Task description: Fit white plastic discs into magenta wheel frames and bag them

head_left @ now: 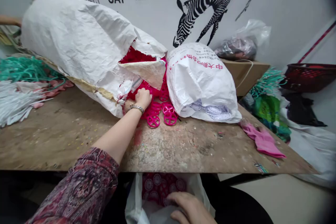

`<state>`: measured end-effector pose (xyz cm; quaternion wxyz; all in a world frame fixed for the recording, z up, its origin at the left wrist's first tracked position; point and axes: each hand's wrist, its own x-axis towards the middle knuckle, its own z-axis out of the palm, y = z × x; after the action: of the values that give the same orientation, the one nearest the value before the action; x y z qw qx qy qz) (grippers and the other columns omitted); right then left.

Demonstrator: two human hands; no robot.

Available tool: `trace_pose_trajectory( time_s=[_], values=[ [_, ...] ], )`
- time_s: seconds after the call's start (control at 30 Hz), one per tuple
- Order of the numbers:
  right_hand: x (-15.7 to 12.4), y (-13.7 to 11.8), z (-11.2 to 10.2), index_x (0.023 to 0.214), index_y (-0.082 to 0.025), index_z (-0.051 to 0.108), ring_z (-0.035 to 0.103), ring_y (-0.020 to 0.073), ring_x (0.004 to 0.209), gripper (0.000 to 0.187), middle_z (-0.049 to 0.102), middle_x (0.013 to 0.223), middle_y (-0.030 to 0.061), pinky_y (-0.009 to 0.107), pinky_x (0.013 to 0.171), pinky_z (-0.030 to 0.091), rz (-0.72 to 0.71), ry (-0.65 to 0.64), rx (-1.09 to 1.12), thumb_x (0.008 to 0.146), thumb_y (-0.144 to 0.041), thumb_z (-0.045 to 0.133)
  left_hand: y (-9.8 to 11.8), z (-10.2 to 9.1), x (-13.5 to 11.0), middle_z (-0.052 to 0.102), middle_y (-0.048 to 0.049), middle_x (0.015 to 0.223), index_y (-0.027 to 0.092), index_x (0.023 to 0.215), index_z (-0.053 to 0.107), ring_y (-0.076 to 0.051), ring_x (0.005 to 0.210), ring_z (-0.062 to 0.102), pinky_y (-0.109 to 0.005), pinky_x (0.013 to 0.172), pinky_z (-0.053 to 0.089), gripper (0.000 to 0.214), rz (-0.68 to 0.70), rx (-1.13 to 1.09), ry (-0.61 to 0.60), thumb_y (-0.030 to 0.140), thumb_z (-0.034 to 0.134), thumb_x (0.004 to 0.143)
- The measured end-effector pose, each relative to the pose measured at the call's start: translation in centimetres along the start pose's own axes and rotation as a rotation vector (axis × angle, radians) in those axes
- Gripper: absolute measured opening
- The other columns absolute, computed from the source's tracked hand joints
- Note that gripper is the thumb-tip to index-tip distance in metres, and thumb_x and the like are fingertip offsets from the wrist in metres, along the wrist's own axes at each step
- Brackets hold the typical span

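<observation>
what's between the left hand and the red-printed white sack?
Magenta spoked wheels, loosely clustered on the worn tabletop, lie between the left hand and the red-printed white sack; the head view shows it.

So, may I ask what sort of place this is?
Probably a small workshop: there is a stained worktable, white sacks lying on it, and many pink wheels at the mouth of one.
</observation>
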<state>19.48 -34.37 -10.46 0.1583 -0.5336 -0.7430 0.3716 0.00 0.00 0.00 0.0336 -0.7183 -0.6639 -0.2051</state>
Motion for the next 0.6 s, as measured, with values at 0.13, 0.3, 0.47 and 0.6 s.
trace_pose_trajectory(
  time_s=[0.13,0.3,0.47,0.6],
  values=[
    [-0.6,-1.5,-2.4,0.117,-0.030,0.071,0.067,0.0219,0.109,0.032,0.074,0.117,0.0022,0.027,0.096,0.049,-0.040,-0.016,0.102,0.087,-0.023,0.063,-0.8,-0.2,-0.5,0.066,-0.0179,0.100,0.011,0.095,0.073,-0.029,0.101,0.059,-0.037,0.089,0.045,0.030,-0.027,-0.066,0.009,0.028,0.050,0.088],
    [-0.7,-2.7,-6.7,0.109,-0.030,0.074,0.069,0.0216,0.102,0.023,0.075,0.109,0.0020,0.029,0.091,0.052,-0.078,0.090,0.175,0.091,-0.030,0.061,-1.5,-2.4,-3.0,0.066,-0.0132,0.098,0.014,0.087,0.069,-0.025,0.093,0.061,-0.034,0.088,0.046,0.022,-0.011,-0.219,0.058,0.026,0.051,0.085],
    [2.4,-0.4,-11.4,0.103,-0.023,0.074,0.070,0.0242,0.099,0.026,0.076,0.105,0.0069,0.036,0.089,0.053,-0.060,0.400,0.033,0.093,-0.035,0.054,-1.7,-4.7,-8.9,0.062,-0.0024,0.076,0.018,0.078,0.059,-0.018,0.075,0.061,-0.029,0.074,0.050,0.020,0.004,-0.450,0.048,0.033,0.049,0.086],
    [7.9,3.5,-15.6,0.108,-0.019,0.072,0.069,0.0252,0.102,0.031,0.075,0.109,0.0086,0.038,0.092,0.052,0.019,0.632,-0.254,0.094,-0.035,0.049,-1.0,-4.7,-15.3,0.057,0.0020,0.067,0.019,0.076,0.050,-0.014,0.058,0.061,-0.022,0.051,0.049,0.028,-0.135,-1.066,-0.171,0.045,0.056,0.083]
  ],
)
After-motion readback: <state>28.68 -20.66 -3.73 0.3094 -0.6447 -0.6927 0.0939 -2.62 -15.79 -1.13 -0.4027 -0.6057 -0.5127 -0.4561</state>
